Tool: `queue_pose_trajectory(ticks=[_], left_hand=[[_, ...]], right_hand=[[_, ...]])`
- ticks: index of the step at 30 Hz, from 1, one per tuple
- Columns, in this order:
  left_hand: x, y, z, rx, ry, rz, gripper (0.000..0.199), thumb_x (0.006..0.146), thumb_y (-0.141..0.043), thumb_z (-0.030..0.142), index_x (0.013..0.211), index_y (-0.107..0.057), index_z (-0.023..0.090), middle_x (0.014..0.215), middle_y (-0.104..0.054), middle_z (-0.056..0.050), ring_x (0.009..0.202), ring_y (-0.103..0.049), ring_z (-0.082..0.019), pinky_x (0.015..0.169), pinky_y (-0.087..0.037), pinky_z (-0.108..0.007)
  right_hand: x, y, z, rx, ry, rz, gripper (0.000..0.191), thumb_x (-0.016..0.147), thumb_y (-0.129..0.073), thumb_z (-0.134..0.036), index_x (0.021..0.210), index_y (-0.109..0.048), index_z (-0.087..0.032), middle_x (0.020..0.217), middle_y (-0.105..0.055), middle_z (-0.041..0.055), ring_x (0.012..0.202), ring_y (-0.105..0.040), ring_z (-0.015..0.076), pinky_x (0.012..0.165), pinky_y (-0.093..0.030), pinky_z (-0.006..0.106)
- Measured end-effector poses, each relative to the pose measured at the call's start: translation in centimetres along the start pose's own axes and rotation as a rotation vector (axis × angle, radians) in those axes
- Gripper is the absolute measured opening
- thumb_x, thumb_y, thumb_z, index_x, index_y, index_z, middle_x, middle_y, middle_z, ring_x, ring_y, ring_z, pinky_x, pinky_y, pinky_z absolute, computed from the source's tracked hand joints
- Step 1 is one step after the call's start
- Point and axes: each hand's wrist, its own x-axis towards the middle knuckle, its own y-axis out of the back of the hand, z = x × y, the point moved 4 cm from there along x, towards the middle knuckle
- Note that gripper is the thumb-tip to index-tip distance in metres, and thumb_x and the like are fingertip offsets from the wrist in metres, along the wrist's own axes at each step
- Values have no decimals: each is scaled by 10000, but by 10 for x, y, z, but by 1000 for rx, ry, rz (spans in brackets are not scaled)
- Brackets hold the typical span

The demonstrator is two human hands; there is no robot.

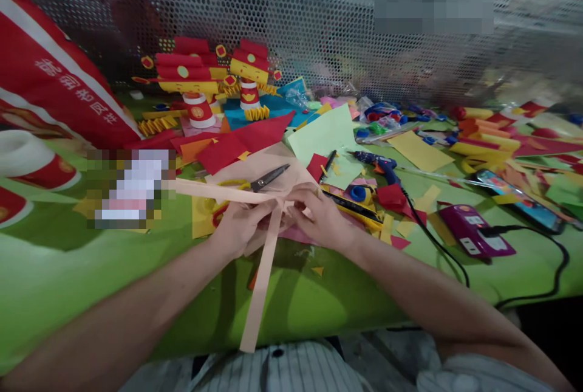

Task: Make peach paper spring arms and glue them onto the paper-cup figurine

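Two long peach paper strips meet at a corner between my hands. One strip (214, 191) reaches out to the left; the other strip (263, 288) hangs down toward me past the table's front edge. My left hand (241, 226) is closed on the paper near the join, its fingertips partly hidden. Opposite it, my right hand (319, 216) pinches the same corner between thumb and fingers. Just beyond my hands, scissors (271, 178) with yellow and red handles lie on a peach paper sheet (273, 158). A black-and-yellow cutter knife (353, 206) rests beside my right hand.
Red-and-yellow paper figures (198, 109) stand at the back left. A blue glue gun (376, 161) lies right of centre, its cord trailing past a purple power socket (476, 231). Also around are a phone (523, 200), paper cups (34, 161), and coloured scraps on the green table (182, 295).
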Motion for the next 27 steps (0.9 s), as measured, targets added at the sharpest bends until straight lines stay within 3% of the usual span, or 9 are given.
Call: queue_pose_trajectory(ticks=[3,8,11,17,27], left_hand=[[-1,0,-1,-7,15,15,202,548,-762,251,672,-649,138,609,-684,-34,608,-654,-215,590,-556,-343],[0,2,-4,26,26,12,214,576,-752,273,707,-655,135,618,-679,-31,591,-641,-194,591,-544,-333],[0,5,-2,86,-11,31,195,582,-746,290,646,-647,134,580,-662,-13,552,-614,-142,588,-521,-272],[3,8,-4,263,5,-29,257,633,-689,364,719,-683,121,672,-697,-52,644,-642,-167,649,-509,-283],[3,8,-5,383,-33,-93,289,667,-659,427,702,-694,142,706,-705,-54,686,-645,-177,692,-518,-289]], right_hand=[[0,-1,-14,-219,241,-34,152,823,-471,-160,927,-581,-173,925,-630,99,867,-592,195,725,-495,323],[1,-1,-17,-295,253,2,173,850,-450,-180,823,-622,-177,813,-661,77,757,-598,185,685,-483,311],[1,-2,-10,-88,87,-17,167,849,-469,-203,823,-633,-181,821,-675,67,784,-605,174,708,-472,293],[-1,-8,10,403,-536,-95,114,758,-592,-291,762,-627,-183,711,-643,19,631,-547,135,577,-433,259],[-2,-16,18,832,-825,-110,253,628,-714,-339,665,-534,-166,540,-527,-52,462,-475,71,457,-394,217]])
